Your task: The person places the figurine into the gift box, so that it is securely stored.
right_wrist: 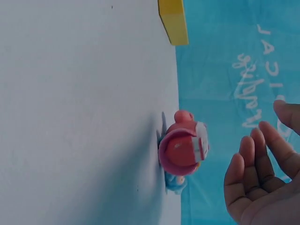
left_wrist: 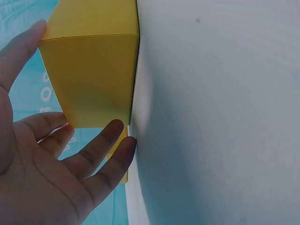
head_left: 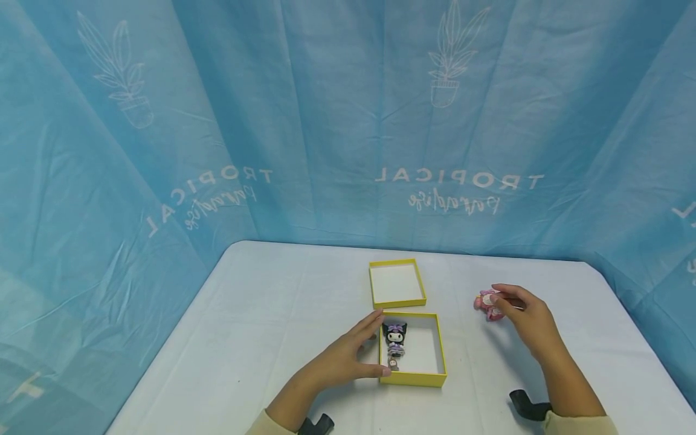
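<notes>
My left hand [head_left: 342,361] spans the left side of a yellow box [head_left: 415,379] with a white inside. Its thumb is at the near corner and its spread fingertips [left_wrist: 116,125] at the far edge of the wall. In the box lie a black-and-purple figurine [head_left: 395,339] and a small brownish figure [head_left: 393,364], both along the left wall. My right hand [head_left: 530,317] hovers by a pink figurine [head_left: 484,300] on the table, overlapping it in the head view. The right wrist view shows a gap between the loosely bent fingers and the hooded pink figurine [right_wrist: 180,152].
The shallow yellow lid [head_left: 399,304] lies inside-up just behind the box. A white cloth covers the table [head_left: 293,302], and a blue printed curtain [head_left: 326,121] hangs around its back and sides. Black wrist mounts [head_left: 528,406] stick out by the sleeves.
</notes>
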Action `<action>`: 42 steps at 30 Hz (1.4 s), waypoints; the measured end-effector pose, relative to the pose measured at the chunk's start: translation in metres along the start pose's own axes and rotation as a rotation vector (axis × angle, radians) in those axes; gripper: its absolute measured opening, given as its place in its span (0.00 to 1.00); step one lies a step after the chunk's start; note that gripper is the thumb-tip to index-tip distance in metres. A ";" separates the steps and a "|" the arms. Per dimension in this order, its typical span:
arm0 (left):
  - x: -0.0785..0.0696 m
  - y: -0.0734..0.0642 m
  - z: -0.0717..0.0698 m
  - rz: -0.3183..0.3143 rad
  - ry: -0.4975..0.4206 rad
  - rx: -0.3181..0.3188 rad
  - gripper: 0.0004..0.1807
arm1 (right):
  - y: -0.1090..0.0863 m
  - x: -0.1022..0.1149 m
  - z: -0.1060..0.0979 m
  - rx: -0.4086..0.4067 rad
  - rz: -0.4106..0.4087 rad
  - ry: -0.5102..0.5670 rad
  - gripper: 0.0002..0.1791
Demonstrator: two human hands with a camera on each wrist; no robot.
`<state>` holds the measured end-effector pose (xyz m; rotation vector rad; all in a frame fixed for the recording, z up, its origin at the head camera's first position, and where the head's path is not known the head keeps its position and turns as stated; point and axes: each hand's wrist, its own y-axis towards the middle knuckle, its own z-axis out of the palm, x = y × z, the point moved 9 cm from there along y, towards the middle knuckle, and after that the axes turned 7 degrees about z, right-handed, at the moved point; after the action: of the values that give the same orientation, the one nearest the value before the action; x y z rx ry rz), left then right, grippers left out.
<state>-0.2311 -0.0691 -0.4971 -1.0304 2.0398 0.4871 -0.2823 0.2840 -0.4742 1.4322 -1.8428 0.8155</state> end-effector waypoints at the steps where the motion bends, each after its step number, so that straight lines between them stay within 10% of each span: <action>1: 0.000 0.000 0.000 -0.002 0.000 -0.001 0.58 | 0.001 -0.002 -0.001 -0.002 0.009 0.002 0.28; 42: 0.002 -0.001 -0.001 0.003 0.000 -0.004 0.56 | 0.030 -0.064 -0.001 0.134 0.301 -0.011 0.33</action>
<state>-0.2312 -0.0712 -0.4985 -1.0300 2.0414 0.4932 -0.2996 0.3271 -0.5276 1.2556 -2.0763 1.0975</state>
